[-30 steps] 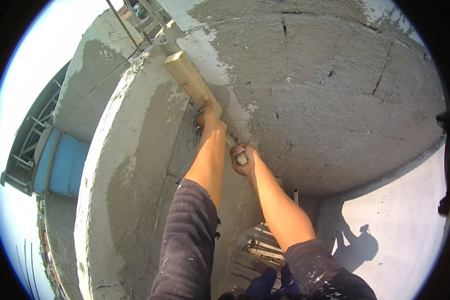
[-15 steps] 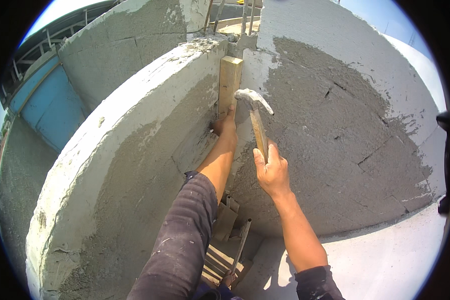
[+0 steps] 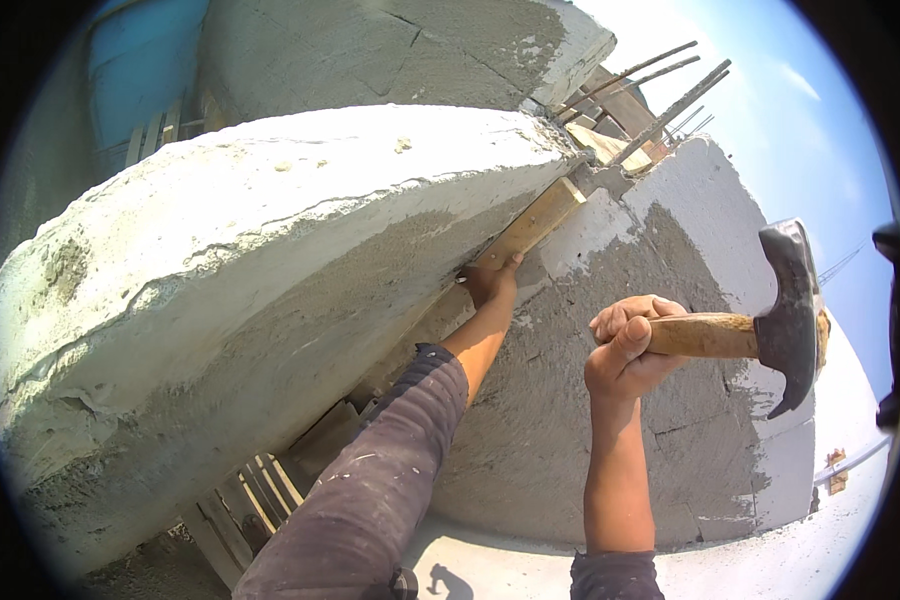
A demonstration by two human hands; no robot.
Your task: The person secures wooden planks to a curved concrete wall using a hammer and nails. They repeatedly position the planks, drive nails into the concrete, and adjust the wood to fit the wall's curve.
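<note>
My left hand (image 3: 492,284) is closed on the lower part of a wooden board (image 3: 538,222), its thumb along one face. The board sits in the corner where two partly plastered walls meet; its lower end is hidden behind the hand. My right hand (image 3: 632,345) grips the wooden handle of a claw hammer (image 3: 712,335). The hammer is held out to the right, apart from the board, its dark metal head at the far right with the claw pointing down.
A thick wall with a rough white top (image 3: 300,165) runs along the left. The right wall (image 3: 570,430) bears rough grey plaster. Steel bars (image 3: 670,115) stick up behind the corner. Wooden slats (image 3: 260,490) lie low between the walls. A blue panel (image 3: 145,70) stands far left.
The hammer has swung from close beside the board up and out to the right. My left hand stays on the board. The whole view has tilted.
</note>
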